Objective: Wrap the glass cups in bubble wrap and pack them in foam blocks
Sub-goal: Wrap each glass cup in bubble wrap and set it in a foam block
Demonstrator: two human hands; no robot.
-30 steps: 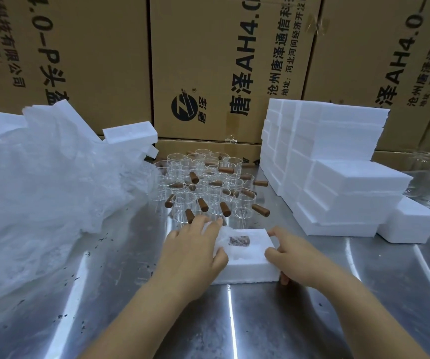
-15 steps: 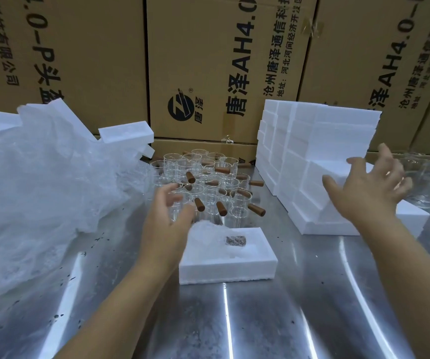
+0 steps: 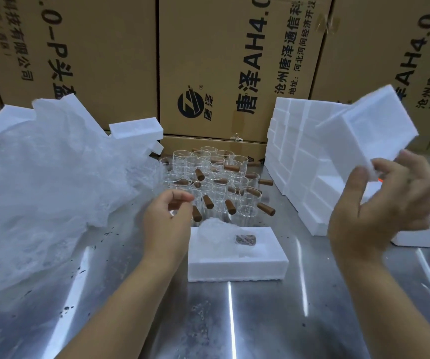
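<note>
Cup [image 3: 245,239], wrapped, sits in block [image 3: 237,270] mid-table. I see right hand [image 3: 379,218] pinching corner of raised, tilted lid [image 3: 364,136]; left hand [image 3: 167,224] loosely curled, empty, beside block.

Even light; tabletop [image 3: 234,320] glare streaks

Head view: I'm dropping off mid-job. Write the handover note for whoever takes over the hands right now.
Left hand: loosely curled, holds nothing, hovers just left of the foam base on the steel table.
Right hand: grips a second foam block, raised and tilted in front of the foam stack.
Done: one bubble-wrapped cup sits in the base's recess.
Left: probably set the held block over the base as a lid, then wrap and pack the bare wooden-handled glass cups behind it, using the bubble wrap pile at far left.
</note>
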